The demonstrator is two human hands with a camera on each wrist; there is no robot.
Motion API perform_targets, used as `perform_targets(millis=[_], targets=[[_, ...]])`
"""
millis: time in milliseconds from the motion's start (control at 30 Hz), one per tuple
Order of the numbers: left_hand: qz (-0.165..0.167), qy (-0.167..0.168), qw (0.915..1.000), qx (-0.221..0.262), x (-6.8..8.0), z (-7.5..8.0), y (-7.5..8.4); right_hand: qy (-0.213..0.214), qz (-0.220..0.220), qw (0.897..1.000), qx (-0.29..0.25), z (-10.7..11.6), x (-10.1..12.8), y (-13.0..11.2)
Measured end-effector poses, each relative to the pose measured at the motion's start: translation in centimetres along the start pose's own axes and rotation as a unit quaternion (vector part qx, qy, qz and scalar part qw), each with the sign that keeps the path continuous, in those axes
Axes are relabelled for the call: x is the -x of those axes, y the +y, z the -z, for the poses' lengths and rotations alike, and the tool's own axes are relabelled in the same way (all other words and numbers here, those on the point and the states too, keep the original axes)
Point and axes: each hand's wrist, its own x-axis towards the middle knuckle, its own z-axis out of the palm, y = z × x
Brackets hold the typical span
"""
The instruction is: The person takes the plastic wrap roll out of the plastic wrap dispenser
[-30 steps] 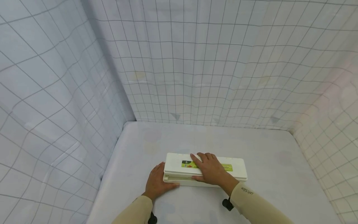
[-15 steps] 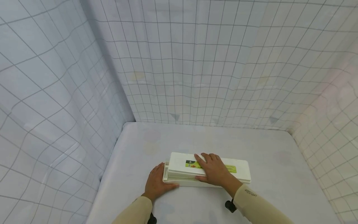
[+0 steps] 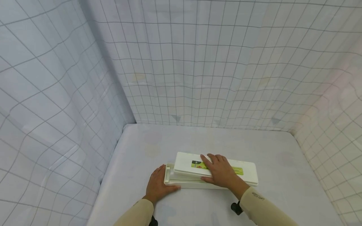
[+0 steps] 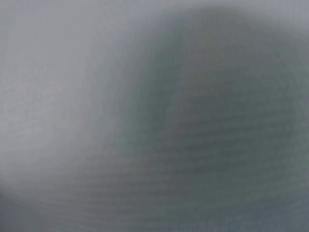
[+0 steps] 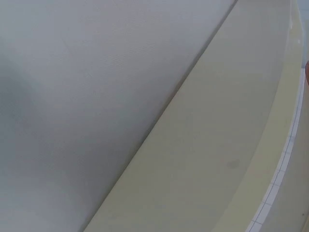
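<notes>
A long white plastic box point(image 3: 189, 185) lies on the table, its lid point(image 3: 183, 160) shifted to the right and slightly tilted over it. The lid bears a yellow-green label point(image 3: 238, 171), partly hidden by my right hand point(image 3: 222, 172). That hand grips the lid, with fingers spread over the top and the thumb at the near edge. My left hand point(image 3: 156, 185) holds the box's left end, thumb along the front wall. Part of the box's inside shows at that end. In the right wrist view the pale box wall point(image 5: 193, 135) runs diagonally; the left wrist view is a grey blur.
A white cloth covers the table point(image 3: 152, 141). White curtains with a dark grid pattern enclose it at the back point(image 3: 198, 78), on the left point(image 3: 51, 103) and on the right point(image 3: 339, 141). A small black device point(image 3: 237, 207) hangs at the right wrist.
My right hand has slid the lid to the right, uncovering the left end of the box. The left hand and the box have stayed in place.
</notes>
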Motion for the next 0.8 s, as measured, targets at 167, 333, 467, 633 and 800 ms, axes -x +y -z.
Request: perform_targets(millis=[167,333,467,633,800], targets=[[-0.001,-0.004,1.0000,-0.008,0.0,-0.1,-0.1,-0.003,-0.006,1.000,0.000,-0.1,0.3,0.5],[-0.008,0.002,0.9999,-0.013,-0.1,-0.1,-0.3,0.008,-0.009,1.000,0.000,-0.2,0.6,1.0],[-0.011,0.003,0.9999,-0.010,0.0,-0.2,-0.3,0.005,-0.016,1.000,0.000,-0.3,0.9,1.4],[-0.013,0.009,0.9998,-0.013,0.0,-0.3,-0.5,0.010,-0.020,1.000,0.007,-0.3,1.3,1.9],[-0.027,0.018,0.9993,-0.020,-0.1,-0.5,-0.7,0.022,-0.024,0.999,0.017,-0.2,1.6,2.6]])
